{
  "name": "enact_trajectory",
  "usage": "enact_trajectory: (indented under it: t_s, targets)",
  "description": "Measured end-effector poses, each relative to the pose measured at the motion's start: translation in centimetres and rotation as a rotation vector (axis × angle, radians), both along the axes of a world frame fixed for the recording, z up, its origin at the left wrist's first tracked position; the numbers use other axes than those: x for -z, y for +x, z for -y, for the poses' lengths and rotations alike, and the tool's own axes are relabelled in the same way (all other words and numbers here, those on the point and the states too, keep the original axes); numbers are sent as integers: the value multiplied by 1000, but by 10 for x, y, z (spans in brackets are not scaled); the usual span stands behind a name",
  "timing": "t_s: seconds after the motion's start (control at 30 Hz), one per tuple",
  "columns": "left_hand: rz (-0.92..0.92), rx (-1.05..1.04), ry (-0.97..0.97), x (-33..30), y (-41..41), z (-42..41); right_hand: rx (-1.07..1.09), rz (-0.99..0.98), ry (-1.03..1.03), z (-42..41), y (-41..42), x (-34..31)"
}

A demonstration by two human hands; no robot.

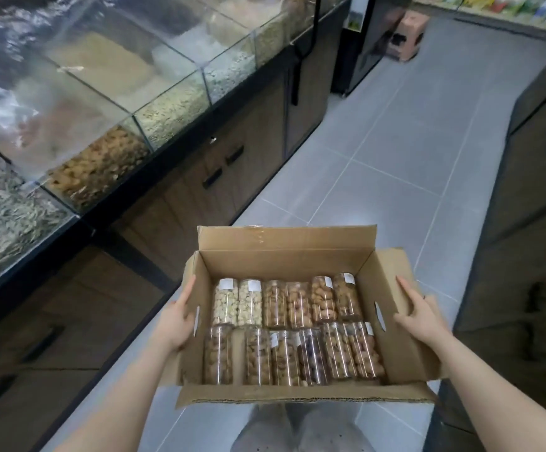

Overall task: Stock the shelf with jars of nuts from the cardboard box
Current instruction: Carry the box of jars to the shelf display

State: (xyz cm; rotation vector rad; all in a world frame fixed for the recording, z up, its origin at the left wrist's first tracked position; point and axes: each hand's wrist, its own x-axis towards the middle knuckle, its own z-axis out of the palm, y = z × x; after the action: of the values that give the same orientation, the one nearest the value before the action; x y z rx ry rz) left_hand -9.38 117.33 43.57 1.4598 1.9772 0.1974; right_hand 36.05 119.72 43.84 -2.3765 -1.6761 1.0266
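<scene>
An open cardboard box [284, 262] is carried at waist height over the aisle floor. Inside it lie several clear jars of nuts [293, 331] in two rows, on their sides, some pale, most brown. My left hand [176, 318] grips the box's left wall near its handle slot. My right hand [419, 316] presses flat against the right wall and flap. Both forearms reach in from the bottom of the view.
A long glass display counter [108, 125] of bulk nuts and seeds over dark wooden cabinets runs along the left. More dark cabinets [526, 223] line the right. A grey tiled aisle [405, 151] leads to a fridge door, a small cardboard box [407, 35] and distant shelves.
</scene>
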Motion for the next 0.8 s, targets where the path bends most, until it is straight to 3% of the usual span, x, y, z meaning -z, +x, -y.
enact_trajectory:
  t_s: [0.4, 0.8]
  targets:
    - [15, 175, -10, 22, 90, -273, 191, 6, -31, -178, 91, 6]
    - [-44, 360, 14, 2, 203, -538, 385, -4, -40, -365, 177, -14]
